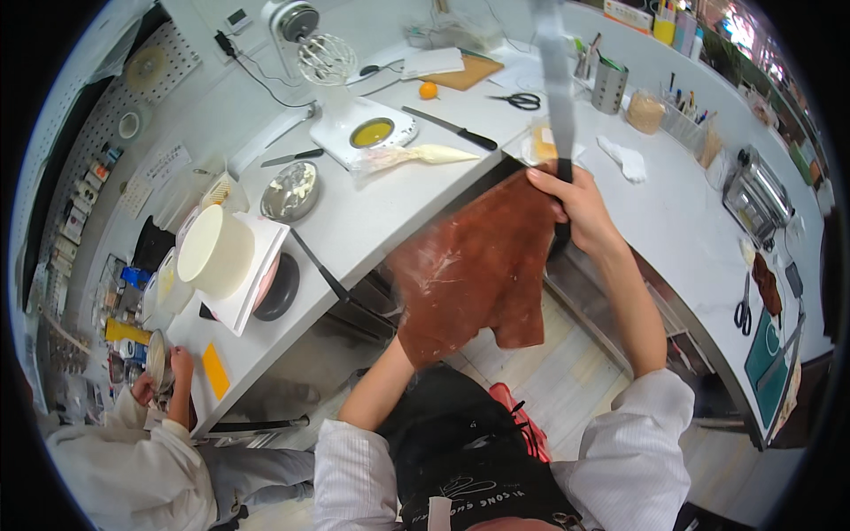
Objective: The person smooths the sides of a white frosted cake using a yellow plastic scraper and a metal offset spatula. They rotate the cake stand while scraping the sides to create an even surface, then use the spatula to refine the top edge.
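In front of my body a reddish-brown cloth [478, 265] with pale smears hangs spread out, over the gap beside the counter's edge. My right hand [578, 206] grips the black handle of a long, flat metal blade, a knife or spatula [561, 86], which points up and away and is blurred. The same hand pinches the cloth's upper right corner. My left forearm [378, 385] runs up under the cloth's lower left part. The cloth covers my left hand, so its fingers are hidden.
On the left counter stand a white stand mixer [332, 126], a piping bag [425, 156], a metal bowl [290, 191], a long knife [451, 128] and a pale cake [216, 252]. Another person [146, 458] works at lower left. A toaster [757, 192] and scissors [742, 312] lie right.
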{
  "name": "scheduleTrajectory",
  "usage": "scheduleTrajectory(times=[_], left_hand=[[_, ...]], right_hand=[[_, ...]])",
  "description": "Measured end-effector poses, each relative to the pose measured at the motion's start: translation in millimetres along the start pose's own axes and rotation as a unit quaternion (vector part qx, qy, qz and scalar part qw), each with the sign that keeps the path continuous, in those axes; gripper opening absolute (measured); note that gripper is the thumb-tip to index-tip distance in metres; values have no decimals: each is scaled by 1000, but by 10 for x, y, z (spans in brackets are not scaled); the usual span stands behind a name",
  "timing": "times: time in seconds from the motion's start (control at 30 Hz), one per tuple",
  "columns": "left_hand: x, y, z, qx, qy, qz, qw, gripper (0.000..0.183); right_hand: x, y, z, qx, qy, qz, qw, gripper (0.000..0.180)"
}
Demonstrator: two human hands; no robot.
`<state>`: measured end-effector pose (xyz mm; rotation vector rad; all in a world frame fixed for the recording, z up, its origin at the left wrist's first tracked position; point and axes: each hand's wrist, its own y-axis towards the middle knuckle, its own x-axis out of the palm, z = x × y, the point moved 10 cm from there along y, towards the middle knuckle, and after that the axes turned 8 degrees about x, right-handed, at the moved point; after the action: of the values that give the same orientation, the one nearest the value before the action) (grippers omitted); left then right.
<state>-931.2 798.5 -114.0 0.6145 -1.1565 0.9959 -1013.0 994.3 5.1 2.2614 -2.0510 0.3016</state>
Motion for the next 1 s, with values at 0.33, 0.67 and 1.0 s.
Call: scheduleTrajectory(times=[0.33, 0.67, 1.0], left_hand=[[-237, -205, -192, -55, 18, 26, 998, 56], [-295, -600, -82, -65, 65, 93, 991, 56], [-454, -1406, 114, 40, 145, 83, 985, 46]], right_hand=[[206, -681, 1499, 126, 142, -175, 966, 65], [-39, -693, 1355, 80, 205, -102, 970, 33], [-160, -594, 1360, 141, 31, -83, 986, 30]])
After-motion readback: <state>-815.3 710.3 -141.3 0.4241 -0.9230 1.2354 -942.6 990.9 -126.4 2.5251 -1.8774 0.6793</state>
